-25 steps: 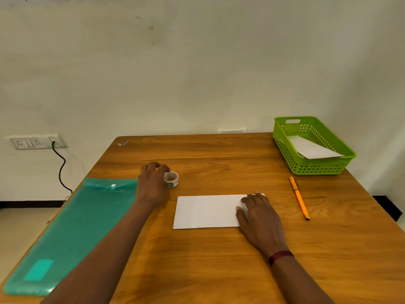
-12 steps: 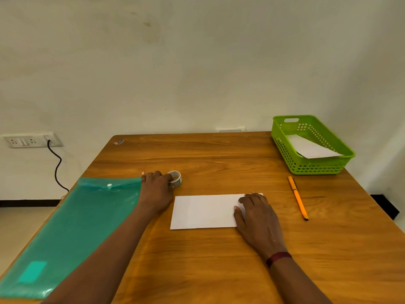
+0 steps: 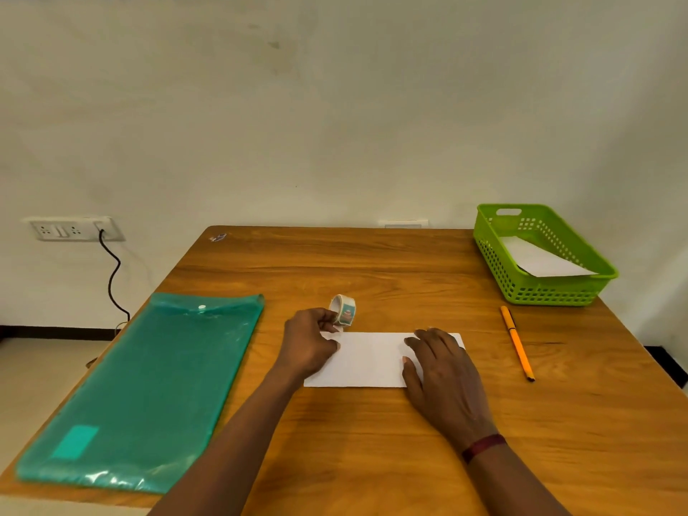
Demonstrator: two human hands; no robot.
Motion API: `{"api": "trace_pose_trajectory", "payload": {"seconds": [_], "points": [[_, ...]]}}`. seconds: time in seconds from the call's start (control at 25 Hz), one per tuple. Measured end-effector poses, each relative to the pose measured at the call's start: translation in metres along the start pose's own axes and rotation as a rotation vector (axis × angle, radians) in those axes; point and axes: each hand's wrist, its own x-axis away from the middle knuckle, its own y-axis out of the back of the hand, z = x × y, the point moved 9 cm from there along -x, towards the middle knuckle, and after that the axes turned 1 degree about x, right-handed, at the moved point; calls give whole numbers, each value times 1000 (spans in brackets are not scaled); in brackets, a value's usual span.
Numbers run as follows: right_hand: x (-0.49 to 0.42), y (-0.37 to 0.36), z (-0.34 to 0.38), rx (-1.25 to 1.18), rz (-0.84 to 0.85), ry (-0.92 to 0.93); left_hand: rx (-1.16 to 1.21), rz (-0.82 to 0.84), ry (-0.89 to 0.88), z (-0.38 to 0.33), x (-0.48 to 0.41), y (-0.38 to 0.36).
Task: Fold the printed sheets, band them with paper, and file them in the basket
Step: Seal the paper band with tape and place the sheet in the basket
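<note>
Folded sheet (image 3: 366, 361) lies flat on the table (image 3: 372, 459), near its middle, long edge toward the person; right hand (image 3: 445, 374) rests on the sheet's right end, fingers straight and spread, gripping nothing. In my judgement this is to pin the fold shut and keep the paper from sliding.

Left hand (image 3: 309, 342) sits at the sheet's far left corner; thumb and fingertips pinch a small roll of printed paper tape (image 3: 343, 310), held up on its edge just beyond the sheet. The placement suggests the banding step is starting; whether a loose end is drawn off, I cannot tell.

Green basket (image 3: 551, 294) stands at the far right corner, well apart from the hands; one white sheet (image 3: 540, 260) lies in it, tilted against the wall; filing of this sheet not yet done.

Orange pen (image 3: 516, 342) lies between sheet and basket; teal folder (image 3: 149, 385) lies at the left edge; neither is touched.
</note>
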Motion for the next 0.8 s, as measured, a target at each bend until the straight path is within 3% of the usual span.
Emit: {"api": "trace_pose_trajectory", "payload": {"seconds": [0.12,0.36,0.64,0.8], "points": [[-2,4,13,-87,-43,92,-107,-108,-76,-12,6,7],[-13,-1,43,-309,-105,98,-130,-119,-196,-20,13,-8],[-13,5,17,-510,-201,-113,141,-102,-314,-24,30,-35],[-15,3,20,-494,-174,-70,269,-88,-290,-21,35,-40]]}}
